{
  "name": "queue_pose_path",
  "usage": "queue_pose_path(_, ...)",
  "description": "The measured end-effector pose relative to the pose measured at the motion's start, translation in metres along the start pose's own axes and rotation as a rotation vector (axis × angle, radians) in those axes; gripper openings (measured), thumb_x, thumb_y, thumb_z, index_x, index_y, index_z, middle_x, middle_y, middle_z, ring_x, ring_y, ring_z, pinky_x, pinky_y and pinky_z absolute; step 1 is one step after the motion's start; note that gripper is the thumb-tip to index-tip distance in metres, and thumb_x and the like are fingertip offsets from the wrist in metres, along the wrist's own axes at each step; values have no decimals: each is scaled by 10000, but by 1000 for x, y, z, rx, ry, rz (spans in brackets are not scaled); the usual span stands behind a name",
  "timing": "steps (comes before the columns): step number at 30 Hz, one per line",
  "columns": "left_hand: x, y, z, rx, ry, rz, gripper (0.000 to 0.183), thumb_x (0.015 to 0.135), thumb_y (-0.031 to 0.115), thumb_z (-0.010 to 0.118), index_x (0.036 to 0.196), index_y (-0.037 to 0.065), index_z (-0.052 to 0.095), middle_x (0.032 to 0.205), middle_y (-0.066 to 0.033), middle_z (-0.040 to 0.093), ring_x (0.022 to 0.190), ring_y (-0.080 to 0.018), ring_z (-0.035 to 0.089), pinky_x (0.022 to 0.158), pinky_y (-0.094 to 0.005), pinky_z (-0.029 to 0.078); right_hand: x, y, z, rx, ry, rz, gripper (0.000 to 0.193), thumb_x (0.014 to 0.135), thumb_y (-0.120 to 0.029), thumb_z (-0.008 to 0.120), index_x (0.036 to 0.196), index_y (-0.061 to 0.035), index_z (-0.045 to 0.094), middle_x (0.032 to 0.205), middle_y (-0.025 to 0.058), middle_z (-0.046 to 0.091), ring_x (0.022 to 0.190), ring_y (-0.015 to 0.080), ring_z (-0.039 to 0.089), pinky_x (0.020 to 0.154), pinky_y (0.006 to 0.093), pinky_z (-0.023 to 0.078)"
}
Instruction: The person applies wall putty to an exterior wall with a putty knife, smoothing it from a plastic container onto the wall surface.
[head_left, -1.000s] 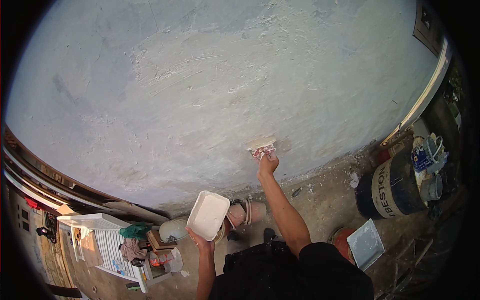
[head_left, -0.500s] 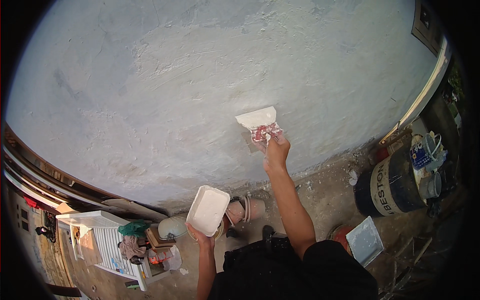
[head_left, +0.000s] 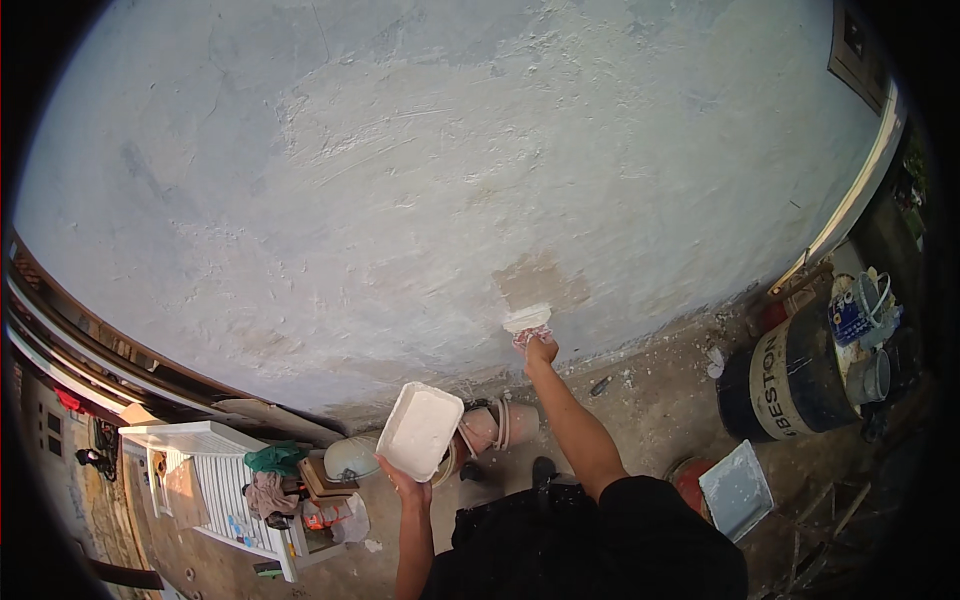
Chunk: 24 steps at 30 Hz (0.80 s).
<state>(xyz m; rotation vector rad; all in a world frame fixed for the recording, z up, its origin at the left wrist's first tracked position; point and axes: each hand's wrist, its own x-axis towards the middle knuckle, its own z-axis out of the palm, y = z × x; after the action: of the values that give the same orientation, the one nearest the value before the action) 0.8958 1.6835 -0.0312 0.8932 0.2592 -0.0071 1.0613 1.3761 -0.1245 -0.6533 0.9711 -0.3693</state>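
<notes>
My right hand [head_left: 540, 352] is closed round the red, paste-smeared handle of a putty knife [head_left: 527, 319]. Its broad blade, coated white, lies against the lower part of the wall [head_left: 400, 190]. Just above the blade is a brownish bare patch [head_left: 540, 282] in the pale, streaked coating. On my left, a shallow white tray [head_left: 421, 432] rests on my left hand [head_left: 404, 482], whose fingers grip its lower left edge. White paste lines the tray's inside.
Stacked buckets [head_left: 500, 425] stand by the wall's foot near my feet. To the right are a dark drum [head_left: 780, 385] with pails beside it and a grey tray [head_left: 737, 490] on a red bucket. A white slatted piece of furniture [head_left: 205, 490] holding clothes is at left.
My right hand has brought the putty knife down the wall, and the brownish patch above it is now uncovered to view. My left hand still holds the tray in nearly the same place.
</notes>
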Motion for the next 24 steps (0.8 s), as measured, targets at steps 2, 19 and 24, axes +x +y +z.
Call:
queue_pose_path(2, -1, -1, 1, -27, -2, -11, 641, 936, 582, 225, 1356, 111, 334, 1315, -64, 460, 1164, -240, 492, 943, -382, 421, 6, -2, 17, 132, -53, -53, 276, 843, 43, 501, 1114, 1, 534, 995, 124, 592, 774, 218, 624, 653, 364, 584)
queue_pose_path(19, -3, 1, 10, 34, 36, -5, 660, 930, 596, 222, 1362, 110, 329, 1350, -82, 422, 1203, -253, 457, 985, -398, 398, -247, -128, 141, 350, -455, -323, 195, 840, 105, 478, 1022, 56, 529, 953, 105, 594, 831, 158, 599, 676, 309, 547)
queue_pose_path(24, 3, -8, -10, 0, 8, 20, 676, 926, 604, 228, 1364, 98, 323, 1358, -85, 414, 1212, -254, 450, 999, -402, 386, -242, -125, 78, 198, -586, -289, 255, 844, 90, 488, 1093, 38, 510, 1019, 102, 594, 894, 165, 602, 726, 345, 569)
